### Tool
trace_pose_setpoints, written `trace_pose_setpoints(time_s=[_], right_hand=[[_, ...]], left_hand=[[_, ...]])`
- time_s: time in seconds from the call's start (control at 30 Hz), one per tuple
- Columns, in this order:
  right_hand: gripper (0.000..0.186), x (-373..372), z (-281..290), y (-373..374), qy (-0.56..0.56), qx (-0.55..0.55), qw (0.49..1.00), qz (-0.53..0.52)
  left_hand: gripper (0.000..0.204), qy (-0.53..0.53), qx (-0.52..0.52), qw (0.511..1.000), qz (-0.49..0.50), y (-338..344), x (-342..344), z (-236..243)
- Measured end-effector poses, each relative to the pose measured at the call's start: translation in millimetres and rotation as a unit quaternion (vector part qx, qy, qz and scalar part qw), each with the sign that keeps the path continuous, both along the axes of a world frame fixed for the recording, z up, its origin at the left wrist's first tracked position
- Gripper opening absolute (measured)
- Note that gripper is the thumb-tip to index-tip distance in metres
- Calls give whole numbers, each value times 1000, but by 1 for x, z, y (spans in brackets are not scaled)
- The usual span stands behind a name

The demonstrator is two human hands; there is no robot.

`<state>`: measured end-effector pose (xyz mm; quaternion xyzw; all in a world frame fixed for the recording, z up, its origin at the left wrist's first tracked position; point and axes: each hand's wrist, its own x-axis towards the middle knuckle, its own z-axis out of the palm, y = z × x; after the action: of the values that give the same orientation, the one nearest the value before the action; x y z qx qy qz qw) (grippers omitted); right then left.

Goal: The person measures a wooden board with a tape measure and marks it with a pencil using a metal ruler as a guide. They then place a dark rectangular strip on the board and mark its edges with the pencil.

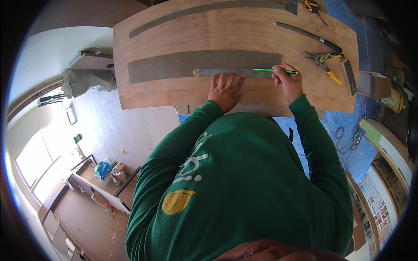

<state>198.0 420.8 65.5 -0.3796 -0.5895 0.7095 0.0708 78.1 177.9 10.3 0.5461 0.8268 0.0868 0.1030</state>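
Observation:
A grey-brown flat strip (170,64) lies lengthwise on the wooden tabletop (226,37). Along its near edge rests a metal ruler (207,72). My left hand (226,90) presses down with spread fingers, the fingertips on the ruler's near edge. In my right hand (287,80) is a slim green pencil or pen (265,70), pinched between the fingers and held almost level. Its end reaches left over the ruler and strip; whether it touches the strip I cannot tell.
At the right lie tin snips (324,65) with yellow handles, a dark block (348,77) and a long black-handled tool (309,37). A second strip (204,10) lies along the far side, near a tape measure (311,6). Cable coils (348,139) are on the blue floor covering.

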Motion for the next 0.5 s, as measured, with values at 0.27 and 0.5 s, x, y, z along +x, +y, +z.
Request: trace_pose_setpoints(time_s=[0.27,0.5], right_hand=[[16,50,0,56,-28,36,999,-28],[16,69,1,82,-34,25,999,-28]], left_hand=[[60,15,41,999,0,1,0,4],[58,23,52,998,-2,2,-1,6]])
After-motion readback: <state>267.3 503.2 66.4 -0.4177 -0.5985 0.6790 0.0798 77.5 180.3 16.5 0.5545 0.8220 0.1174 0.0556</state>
